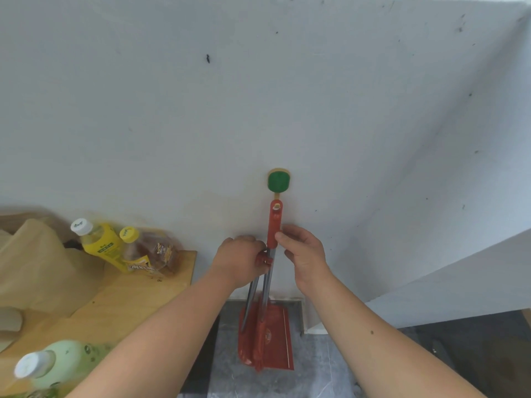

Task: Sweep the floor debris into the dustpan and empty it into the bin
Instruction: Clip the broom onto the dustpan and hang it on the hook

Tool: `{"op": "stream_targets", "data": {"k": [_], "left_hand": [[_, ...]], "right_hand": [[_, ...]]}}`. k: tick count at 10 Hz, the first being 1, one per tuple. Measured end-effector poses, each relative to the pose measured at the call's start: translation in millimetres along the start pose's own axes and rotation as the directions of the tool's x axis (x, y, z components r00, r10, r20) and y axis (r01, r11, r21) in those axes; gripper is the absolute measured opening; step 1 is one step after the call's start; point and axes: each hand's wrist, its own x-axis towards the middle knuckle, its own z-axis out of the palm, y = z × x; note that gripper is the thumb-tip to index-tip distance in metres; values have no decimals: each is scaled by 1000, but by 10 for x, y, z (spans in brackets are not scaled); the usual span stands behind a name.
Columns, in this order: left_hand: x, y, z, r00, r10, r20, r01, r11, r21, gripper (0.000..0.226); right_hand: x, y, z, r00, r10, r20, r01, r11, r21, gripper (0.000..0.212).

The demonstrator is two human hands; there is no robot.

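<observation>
A red broom point(274, 222) hangs by its handle top from a green and yellow wall hook point(278, 181). Below it a red dustpan point(277, 337) hangs close to the wall, and the red broom head point(258, 343) lies against the pan. Two metal shafts run down side by side. My left hand point(240, 261) is closed around the red grip of the dustpan handle. My right hand point(301, 248) pinches the broom's red handle just under the hook, thumb on the left and fingers on the right. No bin or debris is in view.
A wooden table point(138, 300) on the left carries a yellow bottle point(99, 242), a bagged loaf point(155, 251), a brown paper bag point(37, 262) and a pale green bottle point(54, 366). A white ledge point(459, 288) juts out on the right. Grey floor tiles point(316, 369) lie below.
</observation>
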Motion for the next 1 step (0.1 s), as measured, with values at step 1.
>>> {"op": "stream_targets", "data": {"k": [1], "left_hand": [[-54, -10, 0, 997, -48, -64, 44, 997, -63, 48]], "right_hand": [[-21, 74, -112, 995, 0, -103, -8, 997, -75, 26]]}}
